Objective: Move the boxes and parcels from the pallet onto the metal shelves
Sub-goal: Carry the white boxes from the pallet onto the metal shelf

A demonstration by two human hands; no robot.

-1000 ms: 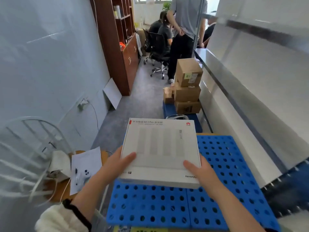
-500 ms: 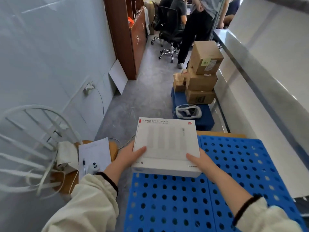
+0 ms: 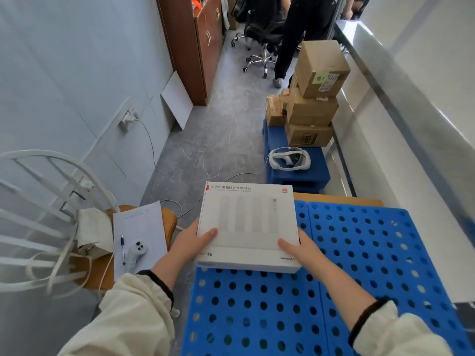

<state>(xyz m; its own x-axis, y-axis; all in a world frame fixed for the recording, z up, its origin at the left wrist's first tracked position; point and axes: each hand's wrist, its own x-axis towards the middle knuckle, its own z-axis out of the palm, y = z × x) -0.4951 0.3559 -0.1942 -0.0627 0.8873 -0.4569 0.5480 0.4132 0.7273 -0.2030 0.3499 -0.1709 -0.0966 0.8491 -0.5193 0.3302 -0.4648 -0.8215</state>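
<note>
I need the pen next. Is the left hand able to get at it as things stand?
Probably not yet: the left hand grips the box together with the right hand. The pen lies uncovered on the paper to its left, so a freed hand likely could.

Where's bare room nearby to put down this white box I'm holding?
The blue perforated pallet is bare right of the white box and toward you. Crowded: the chair seat, under paper, pen and controller; the far blue stand, with cardboard boxes and a headset.

Pale wall (image 3: 64, 73), grey marbled floor (image 3: 205, 150), brown cabinet (image 3: 195, 47), perhaps an office chair (image 3: 259, 29).
</note>
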